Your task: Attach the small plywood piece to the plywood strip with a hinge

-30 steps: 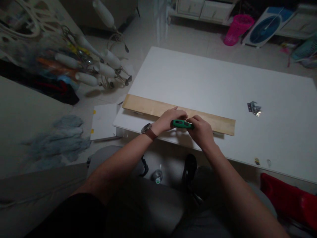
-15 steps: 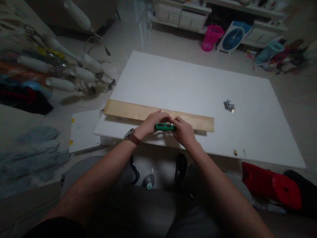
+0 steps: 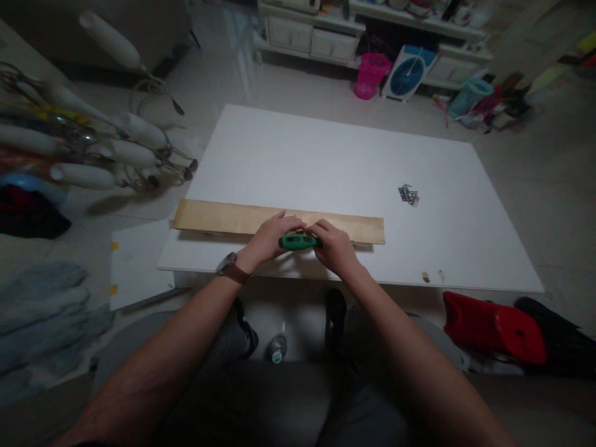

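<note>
My right hand [image 3: 334,247] is closed around the right end of a green screwdriver [image 3: 298,241] with dark inlays on its handle; the shaft and tip are hidden. The handle lies sideways in front of both hands. My left hand [image 3: 272,236], with a watch [image 3: 227,263] on its wrist, is at the near edge of a long wooden board [image 3: 223,215]. Its fingers are bent, with the tips meeting the right fingertips; what they pinch is too small to make out. The board lies on a large white panel [image 3: 298,155], its near edge slightly raised.
Metal brackets [image 3: 408,195] lie in a small pile on the panel's right. Two small pieces, one a yellow-and-black bit [image 3: 425,277], sit near its front edge. A red case [image 3: 493,326] stands at the right, a bottle [image 3: 278,347] between my feet, a white lamp fixture [image 3: 125,152] at left.
The view has shifted, so most of the scene sits further left. Both hands keep their place at the board's near edge, and the screwdriver stays in the right hand.
</note>
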### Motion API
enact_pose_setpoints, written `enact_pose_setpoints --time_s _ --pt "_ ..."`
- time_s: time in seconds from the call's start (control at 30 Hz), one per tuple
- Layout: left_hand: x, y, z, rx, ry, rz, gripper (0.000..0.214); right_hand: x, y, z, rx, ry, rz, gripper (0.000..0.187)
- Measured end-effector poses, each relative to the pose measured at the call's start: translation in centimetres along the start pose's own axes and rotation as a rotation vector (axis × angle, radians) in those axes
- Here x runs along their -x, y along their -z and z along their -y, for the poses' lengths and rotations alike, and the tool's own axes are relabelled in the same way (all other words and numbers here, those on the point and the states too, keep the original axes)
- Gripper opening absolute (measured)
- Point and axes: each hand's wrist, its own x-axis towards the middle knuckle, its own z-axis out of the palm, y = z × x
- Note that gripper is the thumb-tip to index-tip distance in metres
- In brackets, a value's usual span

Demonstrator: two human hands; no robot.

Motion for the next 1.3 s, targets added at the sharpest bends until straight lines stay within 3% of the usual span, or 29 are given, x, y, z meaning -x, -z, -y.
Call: enact_pose_setpoints --time_s 0.17,0.4,0.7,0.97,1.07,1.23,1.3 --pt "0.2 -0.2 -1.1 -0.167 -0.068 -0.021 0.027 1.9 1.4 -4.2 -0.088 -0.025 -0.175 0.027" --pt "0.1 0.0 -1.7 -0.264 -0.088 0.003 0.025 6.8 2.0 -8.9 -0.007 -0.044 0.02 0.02" --pt "0.2 -0.4 -1.7 -0.295 -0.144 -0.018 0.029 9.2 -0.5 -9.2 0.292 -0.218 0.237 0.019" --pt "0.2 -0.1 -1.5 -0.19 -0.122 -0.018 0.023 9.3 -1.1 -8.8 0.281 -0.265 0.137 0.022" --pt "0.2 0.6 -1.6 -0.084 -0.059 -0.124 0.022 9.0 -1.1 -8.6 0.205 -0.223 0.033 0.024" --pt "-0.2 3.1 -1.7 0.25 0.194 -0.51 0.023 7.6 -0.7 -7.7 -0.018 -0.137 -0.136 0.023" --pt "0.0 4.2 -1.4 0.427 0.309 -0.554 0.023 7.0 -0.6 -7.1 -0.124 -0.125 -0.204 0.02"
